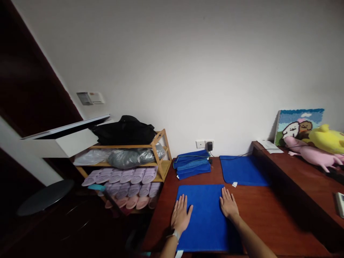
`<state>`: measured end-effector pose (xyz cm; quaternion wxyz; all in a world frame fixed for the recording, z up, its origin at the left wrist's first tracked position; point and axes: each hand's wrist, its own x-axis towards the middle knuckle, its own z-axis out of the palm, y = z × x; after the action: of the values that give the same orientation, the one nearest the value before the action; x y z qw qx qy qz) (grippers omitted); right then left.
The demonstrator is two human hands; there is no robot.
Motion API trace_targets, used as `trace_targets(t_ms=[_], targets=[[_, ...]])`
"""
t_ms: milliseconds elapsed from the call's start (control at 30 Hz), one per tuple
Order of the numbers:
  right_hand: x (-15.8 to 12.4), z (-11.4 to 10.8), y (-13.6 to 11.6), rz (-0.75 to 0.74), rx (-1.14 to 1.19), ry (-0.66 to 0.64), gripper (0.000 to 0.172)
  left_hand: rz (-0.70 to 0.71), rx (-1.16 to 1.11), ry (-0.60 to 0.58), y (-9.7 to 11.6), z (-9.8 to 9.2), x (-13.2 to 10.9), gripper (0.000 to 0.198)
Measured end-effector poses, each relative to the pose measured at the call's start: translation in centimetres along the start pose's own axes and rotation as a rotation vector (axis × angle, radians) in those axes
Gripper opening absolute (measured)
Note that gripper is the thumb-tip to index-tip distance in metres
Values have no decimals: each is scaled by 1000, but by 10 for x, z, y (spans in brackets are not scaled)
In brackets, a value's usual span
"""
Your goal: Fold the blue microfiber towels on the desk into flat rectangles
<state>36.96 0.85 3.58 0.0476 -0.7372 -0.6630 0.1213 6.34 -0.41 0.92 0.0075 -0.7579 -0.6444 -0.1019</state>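
Both open, flat | left hand [181,216] on nearest blue cloth [205,218], left edge | right hand [229,204], right edge

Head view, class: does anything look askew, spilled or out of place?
The white box juts past the left end of the wooden rack, seeming poorly supported. The folded blue cloths are piled unevenly; the blue cloth between left hand and right hand lies flat. No spill shows.
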Motion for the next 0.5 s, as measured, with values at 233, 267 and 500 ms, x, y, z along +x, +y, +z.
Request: trace_targets(t_ms=[233,267,500], targets=[[-46,16,8,-24,19,73,69,-7,-3,-9,6,-4,2,76],[-54,20,9,-28,26,61,69,-7,-2,-12,6,-5,2,77],[-74,16,5,-18,40,39,69,-22,-8,-92,13,-24,6,75]])
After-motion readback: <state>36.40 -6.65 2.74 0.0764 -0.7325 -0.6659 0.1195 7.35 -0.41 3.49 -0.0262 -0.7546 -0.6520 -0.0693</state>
